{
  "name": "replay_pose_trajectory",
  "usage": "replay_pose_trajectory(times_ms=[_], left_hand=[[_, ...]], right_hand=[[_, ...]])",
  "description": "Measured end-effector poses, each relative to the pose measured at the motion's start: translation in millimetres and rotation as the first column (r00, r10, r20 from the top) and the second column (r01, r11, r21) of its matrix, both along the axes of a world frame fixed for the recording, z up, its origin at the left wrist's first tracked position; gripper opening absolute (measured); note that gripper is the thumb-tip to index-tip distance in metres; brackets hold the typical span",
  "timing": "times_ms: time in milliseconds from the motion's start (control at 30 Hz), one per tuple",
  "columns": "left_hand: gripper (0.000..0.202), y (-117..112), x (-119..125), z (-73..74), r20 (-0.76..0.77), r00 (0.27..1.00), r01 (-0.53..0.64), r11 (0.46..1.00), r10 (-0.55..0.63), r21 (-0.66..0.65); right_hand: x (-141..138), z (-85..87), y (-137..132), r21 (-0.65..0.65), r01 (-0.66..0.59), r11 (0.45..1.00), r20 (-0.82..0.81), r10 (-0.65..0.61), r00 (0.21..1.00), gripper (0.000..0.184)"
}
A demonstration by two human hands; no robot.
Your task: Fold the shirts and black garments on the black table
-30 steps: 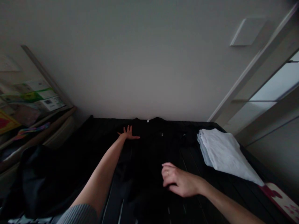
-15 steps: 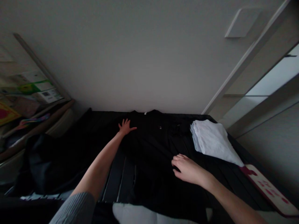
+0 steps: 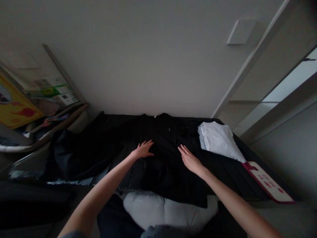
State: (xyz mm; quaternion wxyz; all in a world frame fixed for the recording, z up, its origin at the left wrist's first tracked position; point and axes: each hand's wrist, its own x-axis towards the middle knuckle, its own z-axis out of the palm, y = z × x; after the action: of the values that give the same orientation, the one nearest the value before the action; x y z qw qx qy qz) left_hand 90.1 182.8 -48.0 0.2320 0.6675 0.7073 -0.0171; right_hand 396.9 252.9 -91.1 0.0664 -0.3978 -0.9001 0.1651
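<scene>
A black garment (image 3: 160, 165) with a small pale logo on its chest lies spread on the dark slatted surface (image 3: 223, 172), its collar toward the wall. My left hand (image 3: 144, 149) rests on the garment's left side, fingers spread. On its right side my right hand (image 3: 189, 158) lies with fingers stretched out. Neither hand grips the cloth. Dark fabric blends together here, so the sleeve outlines are hard to make out.
Folded white cloth (image 3: 220, 137) lies at the right, beside a white board with a dark red edge (image 3: 269, 183). More black fabric (image 3: 74, 155) is heaped at the left, near a bin of papers (image 3: 76, 124). A grey cushion (image 3: 158, 208) is close to me, and a wall (image 3: 153, 66) stands behind.
My left hand has slid down from near the garment's shoulder toward its middle. My right hand has straightened from a curled pose and lies flatter. The view has shifted.
</scene>
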Motion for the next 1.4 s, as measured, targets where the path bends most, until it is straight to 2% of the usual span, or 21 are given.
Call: replay_pose_trajectory(times_ms=[100,267,333,433,533,600,667,767,833,900,1000,1100,1233,1300,1367,1400], left_hand=[[0.103,-22.3,-23.9,-6.0,-0.053,0.998,0.01,0.998,-0.013,-0.058],[0.105,-65.7,-78.1,-15.3,-0.097,0.993,0.071,0.997,-0.067,0.039],[0.102,-80.3,-95.0,-13.6,-0.121,0.991,0.06,0.998,-0.057,0.023],[0.096,-92.8,-108.7,-2.7,-0.171,0.984,0.049,0.998,-0.055,-0.04],[0.093,-94.3,-106.3,13.8,-0.217,0.975,0.022,0.996,-0.041,-0.087],[0.087,-90.9,-94.5,23.7,-0.216,0.976,0.01,0.997,-0.027,-0.081],[0.071,-85.5,-75.1,30.0,-0.131,0.991,0.035,0.999,-0.034,0.007],[0.055,-77.2,-39.4,31.7,0.093,0.987,0.112,0.975,-0.132,0.189],[0.064,-74.9,-20.1,29.7,0.145,0.973,0.159,0.978,-0.178,0.133],[0.089,-77.6,-9.8,27.7,0.104,0.976,0.197,0.979,-0.191,-0.052],[0.129,-92.4,-12.1,26.2,0.027,0.977,0.21,0.95,-0.209,-0.232],[0.146,-117.4,-24.7,24.0,-0.041,0.983,0.162,0.951,-0.178,-0.262],[0.15,-149.9,-39.0,19.8,-0.104,0.99,0.071,0.968,-0.098,-0.241],[0.15,-158.0,-47.9,21.7,-0.089,0.992,0.069,0.97,-0.091,-0.232],[0.139,-158.1,-61.5,27.7,0.021,0.995,0.1,0.969,-0.097,-0.226],[0.126,-155.5,-69.9,31.6,0.116,0.988,0.121,0.972,-0.098,-0.203]], right_hand=[[9.6,-10.4,-1.6,0.01,0.047,0.999,0.067,-0.047,0.997,0.06],[40.7,-21.0,2.7,0.026,0.14,0.99,0.15,-0.142,0.978,0.082],[54.7,-21.2,7.8,-0.012,0.148,0.989,0.193,-0.143,0.971,0.09],[69.7,-13.6,17.2,-0.12,0.137,0.983,0.252,-0.103,0.962,0.099],[72.7,3.1,22.1,-0.232,0.118,0.965,0.313,-0.041,0.949,0.104],[66.2,16.6,18.2,-0.261,0.117,0.958,0.351,-0.019,0.936,0.107],[52.8,29.4,7.1,-0.239,0.051,0.97,0.319,0.029,0.947,0.103],[25.4,43.8,-17.6,-0.217,-0.15,0.965,0.175,0.189,0.966,0.091],[9.5,48.8,-32.8,-0.29,-0.242,0.926,0.14,0.291,0.946,0.097],[1.4,49.9,-42.7,-0.379,-0.269,0.885,0.163,0.35,0.922,0.11],[7.2,47.0,-47.7,-0.449,-0.269,0.852,0.211,0.394,0.895,0.124],[25.7,44.3,-49.8,-0.48,-0.255,0.839,0.265,0.416,0.87,0.13],[44.1,53.7,-54.0,-0.511,-0.188,0.839,0.37,0.412,0.833,0.145],[45.9,65.9,-51.1,-0.582,-0.181,0.793,0.36,0.451,0.817,0.145],[43.1,78.6,-43.2,-0.645,-0.2,0.738,0.296,0.482,0.824,0.134],[40.5,83.2,-38.0,-0.65,-0.2,0.733,0.272,0.47,0.84,0.128]])
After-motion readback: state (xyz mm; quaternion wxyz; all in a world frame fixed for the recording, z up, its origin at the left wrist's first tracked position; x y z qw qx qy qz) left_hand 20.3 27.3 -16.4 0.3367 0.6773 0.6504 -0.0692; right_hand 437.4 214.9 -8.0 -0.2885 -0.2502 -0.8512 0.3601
